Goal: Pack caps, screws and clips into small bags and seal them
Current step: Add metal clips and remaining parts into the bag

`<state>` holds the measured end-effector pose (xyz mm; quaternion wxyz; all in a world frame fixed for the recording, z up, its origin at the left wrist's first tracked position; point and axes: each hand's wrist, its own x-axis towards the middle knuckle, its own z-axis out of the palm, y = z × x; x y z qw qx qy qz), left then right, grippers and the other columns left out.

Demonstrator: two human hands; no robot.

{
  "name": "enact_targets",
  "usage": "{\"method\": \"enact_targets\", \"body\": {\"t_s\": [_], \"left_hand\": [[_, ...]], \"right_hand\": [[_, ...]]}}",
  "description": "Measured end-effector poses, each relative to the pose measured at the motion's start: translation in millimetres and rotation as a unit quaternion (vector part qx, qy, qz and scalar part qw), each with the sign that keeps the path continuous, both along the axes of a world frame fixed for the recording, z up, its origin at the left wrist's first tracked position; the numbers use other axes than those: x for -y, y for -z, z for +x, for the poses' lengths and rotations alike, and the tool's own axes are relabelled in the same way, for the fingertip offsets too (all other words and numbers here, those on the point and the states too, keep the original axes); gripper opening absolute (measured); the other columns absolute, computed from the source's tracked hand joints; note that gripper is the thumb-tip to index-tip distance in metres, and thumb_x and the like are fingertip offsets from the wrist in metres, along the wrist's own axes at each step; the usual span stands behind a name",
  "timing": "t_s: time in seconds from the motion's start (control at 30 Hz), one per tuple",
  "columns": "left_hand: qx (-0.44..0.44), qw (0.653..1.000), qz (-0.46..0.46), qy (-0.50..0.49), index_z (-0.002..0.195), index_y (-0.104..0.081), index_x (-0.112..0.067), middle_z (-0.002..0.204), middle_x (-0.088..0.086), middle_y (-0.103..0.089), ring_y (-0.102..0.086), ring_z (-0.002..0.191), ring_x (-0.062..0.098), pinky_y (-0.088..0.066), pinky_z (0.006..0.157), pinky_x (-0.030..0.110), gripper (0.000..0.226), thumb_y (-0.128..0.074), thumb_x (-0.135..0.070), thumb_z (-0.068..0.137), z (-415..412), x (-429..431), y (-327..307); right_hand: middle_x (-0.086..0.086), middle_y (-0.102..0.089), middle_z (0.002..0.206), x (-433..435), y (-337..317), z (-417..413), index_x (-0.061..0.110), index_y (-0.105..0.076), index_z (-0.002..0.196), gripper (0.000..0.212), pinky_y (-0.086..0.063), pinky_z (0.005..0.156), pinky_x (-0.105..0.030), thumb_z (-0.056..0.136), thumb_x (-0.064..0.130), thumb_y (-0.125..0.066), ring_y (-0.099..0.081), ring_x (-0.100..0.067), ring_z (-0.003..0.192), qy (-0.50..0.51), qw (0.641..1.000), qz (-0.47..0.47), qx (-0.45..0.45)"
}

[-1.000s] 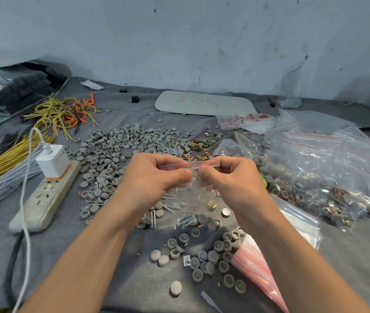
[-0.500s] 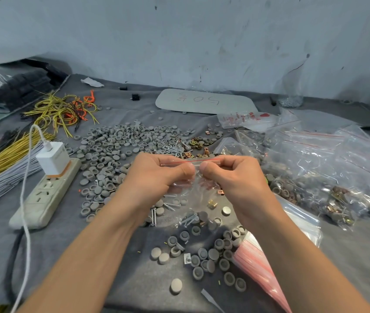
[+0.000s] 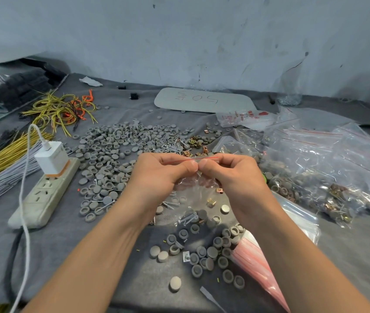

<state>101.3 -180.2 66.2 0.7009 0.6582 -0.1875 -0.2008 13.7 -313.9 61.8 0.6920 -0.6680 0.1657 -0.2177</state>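
Both hands are up at the mouth of the small bag. The left hand and right hand each pinch the top edge between thumb and curled fingers, thumbs nearly touching in the middle, right on the red zip line. To me that looks like pressing the seal closed, working out from the centre so the two halves of the strip line up.

The bag hangs down from that pinch, so the load sits at the bottom, away from the zip. Through the plastic I can make out a few screws, a couple of brassy clips and what look like grey caps, though some of that could be lying on the cloth underneath.

Supplies sit in easy reach. The big spread of loose caps is behind and left of the bag, with the screws and clips just behind it. Filled bags are heaped to its right, and a stack of empty bags lies in front of it, to the right.

For writing, the white board far behind the bag has "50" handwritten, upside down from here. The printed packet has red text that's too small to read.
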Motion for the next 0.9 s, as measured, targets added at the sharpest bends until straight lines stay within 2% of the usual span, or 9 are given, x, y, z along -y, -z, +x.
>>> {"method": "enact_targets", "body": {"t_s": [0.07,0.27,0.43,0.67,0.73,0.77,0.83,0.87,0.9], "left_hand": [[-0.007,1.0,0.01,-0.011,0.069,-0.081,-0.013,0.073,0.011,-0.077,-0.072,0.061,0.014,-0.055,0.055,0.02,0.016,-0.082,-0.003,0.081,3.4,-3.1,0.3],[0.014,0.998,0.027,-0.046,0.066,-0.082,-0.018,0.07,0.009,-0.076,-0.069,0.058,0.014,-0.055,0.054,0.022,0.019,-0.082,-0.005,0.081,8.0,-3.3,2.2],[-0.008,0.999,0.005,-0.031,0.082,-0.079,-0.008,0.08,0.014,-0.078,-0.075,0.066,0.018,-0.061,0.063,0.026,0.009,-0.078,-0.016,0.085,15.3,-11.6,-0.1],[0.01,0.997,0.016,-0.069,0.061,-0.079,-0.02,0.07,0.008,-0.076,-0.071,0.06,0.016,-0.059,0.06,0.024,0.029,-0.076,-0.011,0.089,14.7,-5.7,4.9],[0.004,0.997,0.006,-0.074,0.063,-0.079,-0.018,0.071,0.008,-0.076,-0.071,0.06,0.015,-0.058,0.059,0.023,0.027,-0.076,-0.011,0.09,13.8,-4.4,5.6],[0.0,0.997,-0.006,-0.083,0.066,-0.08,-0.016,0.072,0.009,-0.076,-0.07,0.06,0.014,-0.057,0.058,0.022,0.025,-0.076,-0.011,0.09,13.6,-4.8,5.3],[0.002,0.993,-0.034,-0.111,0.07,-0.08,-0.013,0.072,0.011,-0.076,-0.069,0.058,0.014,-0.055,0.056,0.022,0.02,-0.076,-0.012,0.09,14.3,-6.5,3.8],[0.011,0.991,-0.046,-0.125,0.072,-0.081,-0.013,0.071,0.012,-0.076,-0.07,0.058,0.015,-0.055,0.056,0.022,0.018,-0.076,-0.012,0.089,13.9,-6.9,2.4],[0.021,0.989,-0.058,-0.133,0.072,-0.081,-0.014,0.07,0.012,-0.076,-0.071,0.058,0.015,-0.056,0.055,0.022,0.017,-0.077,-0.013,0.089,13.1,-6.6,1.0]], "right_hand": [[-0.011,-0.067,0.066,3.2,-1.3,-1.6,0.004,-0.077,0.076,0.014,-0.046,0.054,-0.019,0.09,0.004,-0.074,-0.056,-0.012,0.055,0.016,1.0,0.023,-0.011],[-0.01,-0.063,0.064,5.5,-3.8,-1.0,0.015,-0.07,0.054,0.038,-0.044,0.053,-0.018,0.088,-0.001,-0.073,-0.053,-0.014,0.056,0.023,0.997,0.069,-0.005],[-0.009,-0.069,0.067,10.7,-8.7,-4.8,0.01,-0.075,0.073,0.024,-0.047,0.055,-0.018,0.095,0.005,-0.067,-0.06,-0.012,0.057,0.029,0.995,0.099,0.009],[-0.01,-0.073,0.065,12.4,-5.3,-2.3,0.008,-0.077,0.075,0.022,-0.049,0.057,-0.02,0.096,0.009,-0.069,-0.061,-0.013,0.055,0.053,0.994,0.095,-0.005],[-0.005,-0.075,0.069,13.8,-3.4,-2.8,0.013,-0.079,0.076,0.022,-0.049,0.063,-0.026,0.096,0.018,-0.072,-0.062,-0.013,0.06,0.087,0.995,0.045,-0.031],[0.002,-0.076,0.071,14.9,-0.1,-3.5,0.018,-0.08,0.077,0.021,-0.05,0.065,-0.029,0.095,0.025,-0.073,-0.064,-0.012,0.063,0.132,0.989,-0.029,-0.061],[0.016,-0.074,0.069,11.6,3.4,-6.2,0.028,-0.079,0.079,0.017,-0.053,0.066,-0.029,0.092,0.037,-0.073,-0.067,-0.003,0.064,0.222,0.94,-0.233,-0.114],[0.021,-0.073,0.069,5.9,2.6,-7.7,0.031,-0.079,0.081,0.013,-0.055,0.066,-0.026,0.09,0.038,-0.074,-0.067,0.001,0.065,0.222,0.92,-0.302,-0.116],[0.024,-0.072,0.072,-2.3,1.8,-9.2,0.033,-0.08,0.087,0.008,-0.056,0.067,-0.021,0.088,0.039,-0.076,-0.068,0.004,0.069,0.179,0.923,-0.322,-0.113]]}}
